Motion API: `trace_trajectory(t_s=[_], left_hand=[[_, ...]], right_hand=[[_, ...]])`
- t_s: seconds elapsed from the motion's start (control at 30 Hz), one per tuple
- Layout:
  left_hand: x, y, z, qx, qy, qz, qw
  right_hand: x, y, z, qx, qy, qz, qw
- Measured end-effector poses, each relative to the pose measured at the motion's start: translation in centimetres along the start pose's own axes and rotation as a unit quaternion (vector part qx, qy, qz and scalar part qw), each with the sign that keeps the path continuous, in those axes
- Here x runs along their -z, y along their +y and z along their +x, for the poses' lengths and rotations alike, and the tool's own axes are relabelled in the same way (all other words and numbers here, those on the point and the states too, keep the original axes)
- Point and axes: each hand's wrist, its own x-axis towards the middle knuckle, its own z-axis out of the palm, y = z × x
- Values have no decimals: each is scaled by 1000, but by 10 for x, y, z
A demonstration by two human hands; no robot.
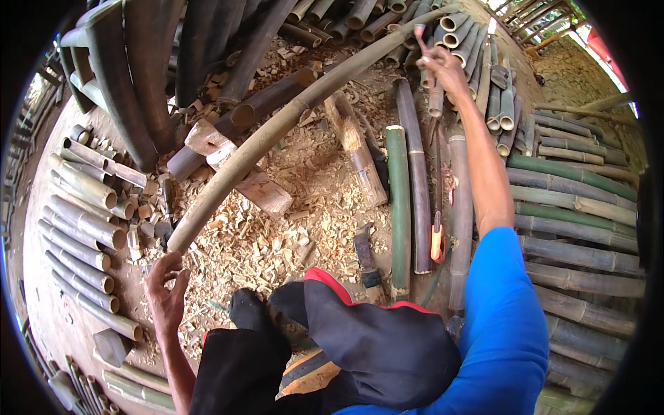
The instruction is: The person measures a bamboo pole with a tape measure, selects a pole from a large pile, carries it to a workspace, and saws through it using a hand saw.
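Note:
A long, pale brown bamboo pole [277, 114] slants from the lower left up to the far right, passing over a pale wood block [256, 183]. Beside its near end is my left hand [166, 283], fingers loosely bent and apart, not wrapped round the pole; whether the fingertips touch it I cannot tell. My right arm reaches out to the pole's far part. There my right hand [443, 66], somewhat blurred, is closed on a slim pinkish-red thing [420, 34] that points upward, its kind unclear.
Wood chips [242, 242] cover the ground by my feet. A blade with a dark-wrapped handle [366, 256], a green bamboo length [399, 207] and an orange-handled saw [436, 238] lie ahead. Cut bamboo tubes [83, 238] line the left; stacked bamboo poles [581, 242] fill the right.

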Motion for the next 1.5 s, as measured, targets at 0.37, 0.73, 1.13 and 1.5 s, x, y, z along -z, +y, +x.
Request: trace_trajectory(t_s=[0.37,0.73,1.13,1.5], left_hand=[[-91,135,51,-34,-293,-283,913],[-198,198,82,-57,-413,-384,824],[-204,171,84,-76,-348,-252,900],[-206,172,68,-64,-361,-217,905]], right_hand=[[-74,-153,-120,200,-369,-155,894],[-21,-42,-386,-195,111,-289,931],[-24,67,-493,-285,125,-137,940],[-27,67,-531,-200,3,-384,902]])
